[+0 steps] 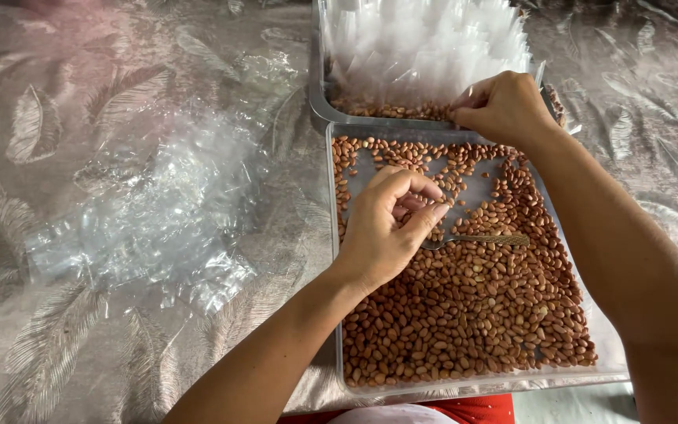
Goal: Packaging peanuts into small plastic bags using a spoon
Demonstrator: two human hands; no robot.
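Observation:
A clear rectangular tray (336,259) holds many brown peanuts (472,306). My left hand (390,228) hovers over its upper left part, fingers curled with thumb against fingertips; whether it pinches anything I cannot tell. A small metal spoon (480,239) lies on the peanuts just right of that hand. My right hand (500,106) reaches to the far edge of the tray, fingers pinched at the base of a row of small clear plastic bags (425,47) standing in a second metal tray (319,102) behind.
A heap of crumpled clear plastic bags (158,212) lies on the table to the left. The table carries a shiny silver-pink cloth with a feather pattern (56,118). Red fabric (472,410) shows at the near edge.

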